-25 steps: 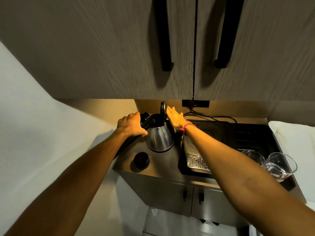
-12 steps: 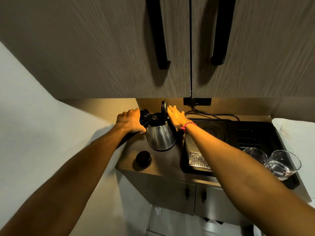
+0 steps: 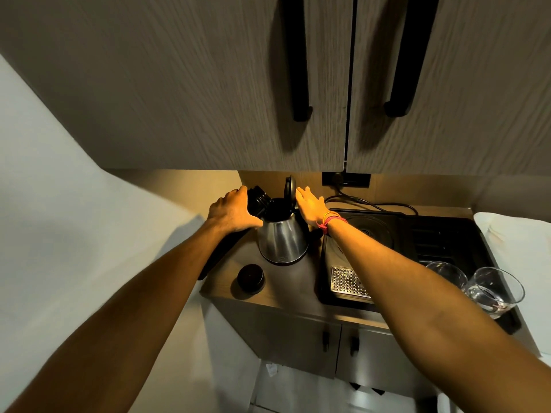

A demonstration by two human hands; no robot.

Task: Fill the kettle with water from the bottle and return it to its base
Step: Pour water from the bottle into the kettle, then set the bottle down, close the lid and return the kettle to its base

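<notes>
In the head view, the left hand [image 3: 232,211] is wrapped around a dark bottle [image 3: 256,201] tipped with its mouth at the opening of the steel kettle [image 3: 281,238], which stands on the counter [image 3: 286,281] between the two hands. The right hand [image 3: 310,207] is flat and open, fingers against the raised lid [image 3: 289,189]. Once filled, the kettle will likely be heavy and its polished wall slippery, so its handle, hidden under the right wrist, looks the safest grip for the move to the base [image 3: 369,231] just right of that hand.
</notes>
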